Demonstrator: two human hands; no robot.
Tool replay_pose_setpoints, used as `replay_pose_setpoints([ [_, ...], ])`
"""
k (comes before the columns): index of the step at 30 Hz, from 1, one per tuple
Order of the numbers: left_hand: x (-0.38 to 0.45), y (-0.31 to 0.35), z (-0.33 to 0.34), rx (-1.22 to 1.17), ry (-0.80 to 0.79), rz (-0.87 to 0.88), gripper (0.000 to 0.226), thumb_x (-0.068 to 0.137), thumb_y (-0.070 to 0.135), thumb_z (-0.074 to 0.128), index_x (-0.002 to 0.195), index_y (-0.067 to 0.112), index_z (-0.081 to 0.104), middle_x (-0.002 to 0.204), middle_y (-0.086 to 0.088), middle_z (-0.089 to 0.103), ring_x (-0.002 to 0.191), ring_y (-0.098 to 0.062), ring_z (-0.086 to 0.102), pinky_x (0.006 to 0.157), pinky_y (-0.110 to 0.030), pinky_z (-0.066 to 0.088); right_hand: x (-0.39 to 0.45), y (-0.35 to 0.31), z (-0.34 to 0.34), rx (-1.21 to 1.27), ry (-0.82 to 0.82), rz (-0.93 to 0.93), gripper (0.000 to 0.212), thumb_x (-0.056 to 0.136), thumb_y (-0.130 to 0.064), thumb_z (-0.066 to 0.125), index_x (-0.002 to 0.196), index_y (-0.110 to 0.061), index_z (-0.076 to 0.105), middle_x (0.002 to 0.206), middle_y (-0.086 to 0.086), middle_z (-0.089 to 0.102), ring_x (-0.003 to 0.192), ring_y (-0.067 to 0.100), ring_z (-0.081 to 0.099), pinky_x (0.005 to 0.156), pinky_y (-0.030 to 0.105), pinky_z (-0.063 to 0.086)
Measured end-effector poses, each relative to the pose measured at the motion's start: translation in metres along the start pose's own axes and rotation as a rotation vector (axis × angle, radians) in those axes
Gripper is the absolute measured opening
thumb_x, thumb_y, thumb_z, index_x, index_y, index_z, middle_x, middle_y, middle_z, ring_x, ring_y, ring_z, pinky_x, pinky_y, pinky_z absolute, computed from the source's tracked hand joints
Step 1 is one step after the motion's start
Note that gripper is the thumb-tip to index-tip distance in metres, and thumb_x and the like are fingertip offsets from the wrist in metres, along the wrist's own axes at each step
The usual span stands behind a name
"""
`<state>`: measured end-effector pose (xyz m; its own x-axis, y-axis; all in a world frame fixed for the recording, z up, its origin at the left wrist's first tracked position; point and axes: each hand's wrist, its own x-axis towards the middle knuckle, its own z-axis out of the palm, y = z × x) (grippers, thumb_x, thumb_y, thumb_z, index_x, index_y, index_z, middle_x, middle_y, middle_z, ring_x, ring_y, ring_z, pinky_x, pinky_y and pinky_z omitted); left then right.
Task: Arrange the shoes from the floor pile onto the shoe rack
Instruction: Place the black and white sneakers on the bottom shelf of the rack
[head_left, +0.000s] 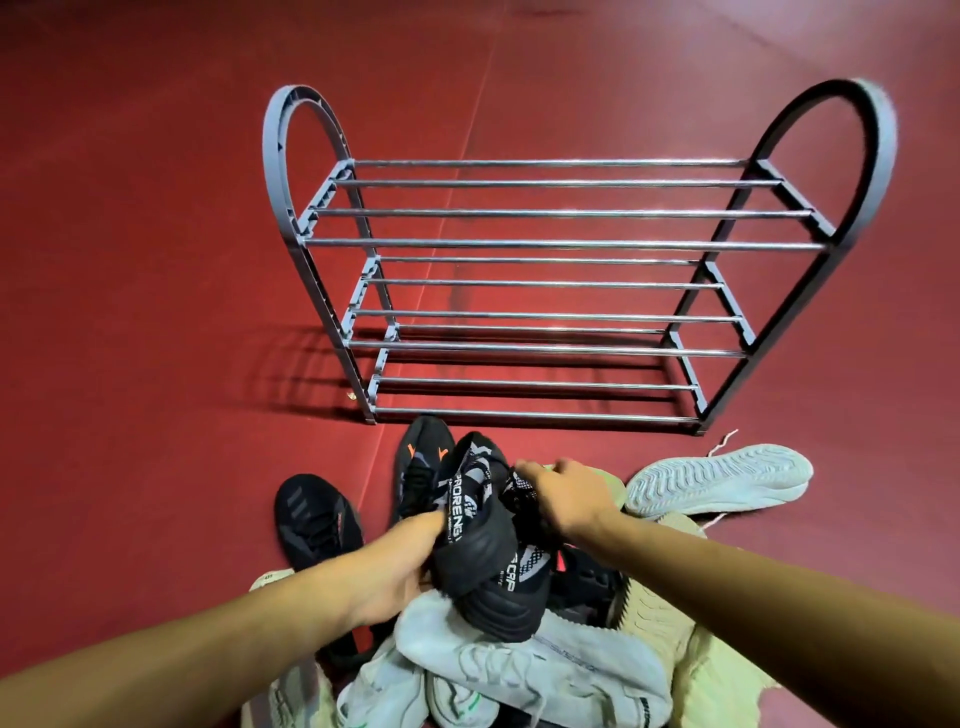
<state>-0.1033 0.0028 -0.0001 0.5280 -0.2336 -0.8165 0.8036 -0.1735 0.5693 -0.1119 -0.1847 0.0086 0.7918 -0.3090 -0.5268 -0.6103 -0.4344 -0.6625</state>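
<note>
A black high-top shoe with white lettering (480, 525) is lifted over the floor pile, gripped from both sides. My left hand (400, 561) clasps its left side near the sole. My right hand (569, 496) pinches the mesh collar on its right. Under it lie pale grey sneakers (524, 670). A black shoe (317, 519) rests left of the pile, and a black shoe with orange marks (418, 462) lies just behind. The grey shoe rack (550, 244) stands beyond with three tiers of bare metal bars.
A light grey shoe lies sole up (719, 480) at the right, near the rack's front right foot. A beige shoe (660, 613) sits under my right forearm. Red floor (156, 312) surrounds the rack and pile.
</note>
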Motion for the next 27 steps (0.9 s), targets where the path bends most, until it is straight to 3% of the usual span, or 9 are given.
replay_pose_setpoints([
  [3, 0.002, -0.004, -0.002, -0.009, 0.037, -0.011, 0.032, 0.095, 0.03, 0.063, 0.115, 0.008, 0.074, 0.104, -0.014, 0.077, 0.107, -0.031, 0.071, 0.09, -0.037, 0.056, -0.02, 0.023, 0.003, 0.148, -0.172, 0.217, 0.053, 0.086, -0.054, 0.07, 0.094, -0.004, 0.055, 0.065, 0.008, 0.064, 0.048, 0.026, 0.057, 0.042, 0.028, 0.045],
  [5, 0.0, -0.006, -0.001, -0.023, 0.034, -0.014, 0.03, 0.095, 0.026, 0.062, 0.113, 0.006, 0.075, 0.103, -0.015, 0.077, 0.102, -0.032, 0.072, 0.085, -0.036, 0.059, -0.03, 0.027, 0.005, 0.234, -0.246, 0.237, 0.04, 0.09, -0.036, 0.074, 0.098, -0.009, 0.045, 0.068, 0.008, 0.064, 0.043, 0.022, 0.054, 0.035, 0.025, 0.043],
  [7, -0.001, -0.006, 0.0, -0.06, 0.042, 0.002, 0.027, 0.096, 0.022, 0.059, 0.112, 0.006, 0.074, 0.102, -0.015, 0.077, 0.099, -0.03, 0.072, 0.079, -0.034, 0.06, -0.031, 0.029, 0.006, 0.317, -0.227, 0.198, 0.04, 0.09, -0.022, 0.076, 0.11, -0.013, 0.043, 0.081, 0.009, 0.067, 0.053, 0.018, 0.06, 0.041, 0.027, 0.049],
  [10, -0.008, -0.003, 0.001, -0.1, 0.042, 0.026, 0.024, 0.098, 0.02, 0.057, 0.114, 0.01, 0.073, 0.108, -0.014, 0.076, 0.105, -0.033, 0.071, 0.088, -0.041, 0.059, -0.027, 0.036, 0.01, 0.425, -0.14, 0.145, 0.053, 0.086, -0.015, 0.08, 0.122, -0.018, 0.041, 0.1, 0.013, 0.072, 0.074, 0.022, 0.071, 0.053, 0.028, 0.056],
  [14, -0.011, 0.003, -0.002, -0.005, 0.083, 0.11, 0.026, 0.097, 0.031, 0.06, 0.111, 0.013, 0.074, 0.102, -0.006, 0.079, 0.103, -0.029, 0.071, 0.093, -0.041, 0.057, -0.019, 0.038, 0.005, 0.446, -0.045, 0.089, 0.046, 0.084, -0.013, 0.081, 0.116, -0.018, 0.049, 0.101, 0.013, 0.076, 0.088, 0.03, 0.075, 0.079, 0.05, 0.062],
  [17, -0.001, 0.012, -0.005, -0.064, 0.2, 0.2, 0.023, 0.095, 0.032, 0.064, 0.107, 0.014, 0.072, 0.096, -0.006, 0.079, 0.097, -0.029, 0.073, 0.093, -0.046, 0.056, -0.005, 0.036, -0.002, 0.436, 0.008, 0.019, 0.039, 0.088, -0.018, 0.078, 0.119, -0.018, 0.054, 0.101, 0.01, 0.076, 0.088, 0.026, 0.076, 0.083, 0.048, 0.062],
  [20, 0.018, 0.023, -0.012, -0.077, 0.248, 0.254, 0.019, 0.097, 0.032, 0.064, 0.106, 0.017, 0.072, 0.096, -0.004, 0.079, 0.097, -0.027, 0.074, 0.097, -0.051, 0.055, 0.016, 0.035, -0.005, 0.404, 0.078, -0.034, 0.023, 0.092, -0.023, 0.073, 0.11, -0.017, 0.06, 0.095, 0.007, 0.076, 0.086, 0.023, 0.076, 0.082, 0.043, 0.062],
  [25, 0.077, 0.047, -0.029, 0.016, 0.312, 0.337, 0.023, 0.097, 0.041, 0.061, 0.103, 0.023, 0.074, 0.101, -0.001, 0.078, 0.1, -0.024, 0.072, 0.1, -0.047, 0.053, 0.064, 0.027, 0.008, 0.5, 0.185, 0.005, 0.016, 0.093, -0.018, 0.071, 0.099, -0.02, 0.056, 0.101, 0.011, 0.071, 0.091, 0.028, 0.072, 0.091, 0.051, 0.058],
  [27, 0.098, 0.062, -0.03, 0.023, 0.319, 0.347, 0.022, 0.099, 0.038, 0.06, 0.099, 0.02, 0.074, 0.1, -0.003, 0.078, 0.098, -0.024, 0.073, 0.098, -0.046, 0.054, 0.089, 0.02, 0.008, 0.487, 0.225, 0.001, 0.014, 0.093, -0.019, 0.07, 0.093, -0.022, 0.056, 0.099, 0.008, 0.071, 0.094, 0.027, 0.071, 0.093, 0.048, 0.056],
])
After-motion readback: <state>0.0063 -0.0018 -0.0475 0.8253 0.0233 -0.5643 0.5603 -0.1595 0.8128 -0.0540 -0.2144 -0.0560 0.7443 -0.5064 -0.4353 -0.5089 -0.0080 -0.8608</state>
